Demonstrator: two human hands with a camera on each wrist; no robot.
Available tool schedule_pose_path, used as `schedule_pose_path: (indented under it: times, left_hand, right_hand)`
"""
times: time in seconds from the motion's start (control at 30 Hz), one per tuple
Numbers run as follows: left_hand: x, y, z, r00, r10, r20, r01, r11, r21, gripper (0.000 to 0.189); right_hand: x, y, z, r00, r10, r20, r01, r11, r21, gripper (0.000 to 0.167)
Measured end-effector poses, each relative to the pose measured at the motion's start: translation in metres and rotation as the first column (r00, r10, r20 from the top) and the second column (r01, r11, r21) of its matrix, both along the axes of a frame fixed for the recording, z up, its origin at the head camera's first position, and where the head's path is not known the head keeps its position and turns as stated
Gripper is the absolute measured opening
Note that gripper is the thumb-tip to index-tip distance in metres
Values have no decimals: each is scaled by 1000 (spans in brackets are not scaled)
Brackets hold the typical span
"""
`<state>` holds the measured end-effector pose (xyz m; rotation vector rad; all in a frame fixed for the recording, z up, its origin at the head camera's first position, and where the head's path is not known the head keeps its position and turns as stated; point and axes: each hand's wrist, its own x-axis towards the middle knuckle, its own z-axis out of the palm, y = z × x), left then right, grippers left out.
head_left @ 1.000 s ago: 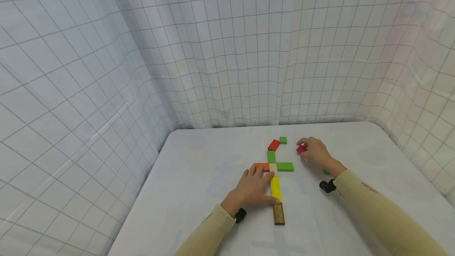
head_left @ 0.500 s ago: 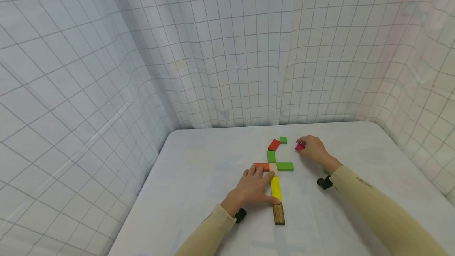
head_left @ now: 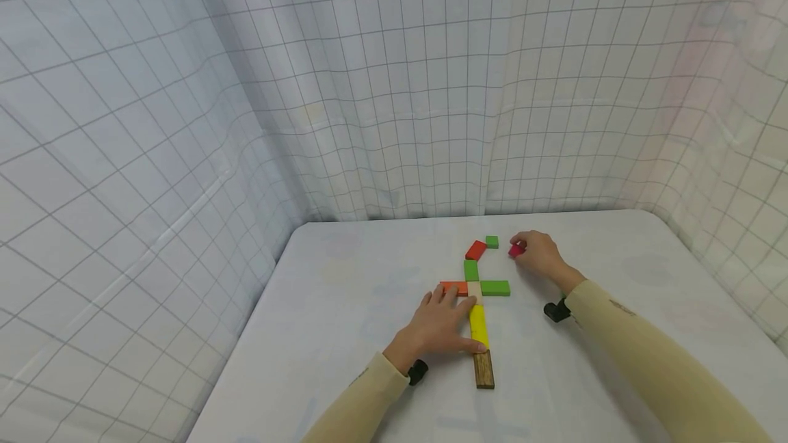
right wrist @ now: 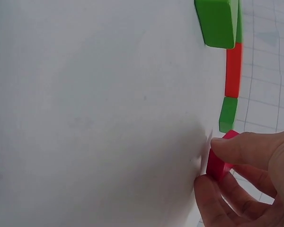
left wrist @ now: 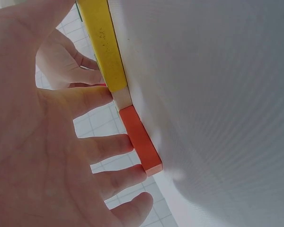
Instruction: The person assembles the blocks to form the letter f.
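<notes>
My left hand (head_left: 438,325) lies spread beside the row of blocks, thumb at the lower end of the yellow block (head_left: 478,327) and fingertips touching the orange block (left wrist: 141,142). A pale wooden block (head_left: 474,290) sits between yellow and orange. My right hand (head_left: 543,256) pinches a pinkish-red block (right wrist: 217,163) between thumb and fingers, low over the table, right of the small green block (head_left: 492,242). That green block meets the corner of a tilted red block (head_left: 476,250). Part of the pinkish-red block is hidden by my fingers.
A green block (head_left: 470,270) stands above the pale one, and a longer green block (head_left: 495,288) extends to its right. The dark brown block (head_left: 483,369) ends the row near me. White gridded curtains (head_left: 394,122) surround the white table (head_left: 345,279).
My right hand has shifted slightly left and away from me, carrying the pinkish-red block closer to the small green block. My left hand has stayed in place.
</notes>
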<state>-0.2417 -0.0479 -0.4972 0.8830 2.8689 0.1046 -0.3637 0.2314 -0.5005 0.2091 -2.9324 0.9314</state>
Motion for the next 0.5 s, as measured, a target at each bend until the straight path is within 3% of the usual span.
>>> schedule_pose_path:
  times: [0.5]
  left_hand:
    - [-1,-1,0,1000,-7,4,7,1000,-4,97]
  right_hand:
    - [-10,-6,-1,1000,-3,8,3,1000,-29,40]
